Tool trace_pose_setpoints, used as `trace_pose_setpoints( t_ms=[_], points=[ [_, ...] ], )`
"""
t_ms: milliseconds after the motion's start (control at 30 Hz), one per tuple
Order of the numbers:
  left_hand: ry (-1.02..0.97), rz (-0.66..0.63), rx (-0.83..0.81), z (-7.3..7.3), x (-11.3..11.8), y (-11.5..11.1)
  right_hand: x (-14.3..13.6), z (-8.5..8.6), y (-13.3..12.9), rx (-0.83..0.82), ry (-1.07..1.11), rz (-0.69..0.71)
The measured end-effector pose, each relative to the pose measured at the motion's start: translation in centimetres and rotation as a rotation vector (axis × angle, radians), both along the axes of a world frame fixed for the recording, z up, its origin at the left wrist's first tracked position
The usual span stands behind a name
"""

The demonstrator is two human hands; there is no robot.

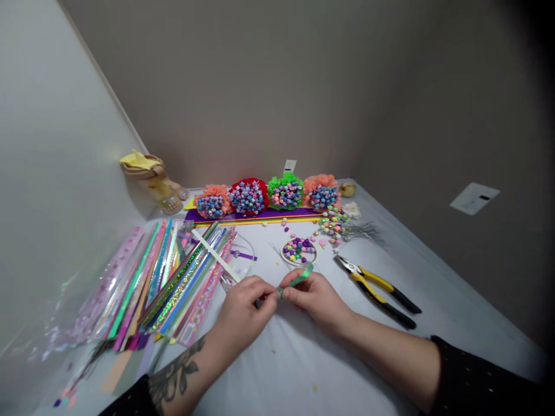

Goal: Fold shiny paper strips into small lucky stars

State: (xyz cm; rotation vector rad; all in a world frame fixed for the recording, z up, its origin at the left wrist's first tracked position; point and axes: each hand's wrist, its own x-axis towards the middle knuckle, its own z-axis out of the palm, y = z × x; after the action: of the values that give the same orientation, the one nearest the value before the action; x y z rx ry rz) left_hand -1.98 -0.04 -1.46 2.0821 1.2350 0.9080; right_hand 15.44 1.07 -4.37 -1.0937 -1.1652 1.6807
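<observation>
strip [302, 276], shiny green, one: left hand [249, 306] and right hand [319, 297] are pinching it between fingers, just before round bowl [316, 254]; pliers [353, 270] are lying at right.

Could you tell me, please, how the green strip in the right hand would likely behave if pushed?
The green strip is probably very light, being thin and narrow. It may be slightly springy: its free end stands out from the right hand without drooping. Its shiny face might feel slippery.
</observation>
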Motion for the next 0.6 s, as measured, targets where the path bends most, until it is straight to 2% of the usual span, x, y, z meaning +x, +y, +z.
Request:
trace_pose_setpoints(
  t_ms=[600],
  points=[
    [0.126,0.039,-0.031,0.15,-0.13,-0.09,-0.08,0.24,0.09,-0.028,0.049,0.061]
  ],
)
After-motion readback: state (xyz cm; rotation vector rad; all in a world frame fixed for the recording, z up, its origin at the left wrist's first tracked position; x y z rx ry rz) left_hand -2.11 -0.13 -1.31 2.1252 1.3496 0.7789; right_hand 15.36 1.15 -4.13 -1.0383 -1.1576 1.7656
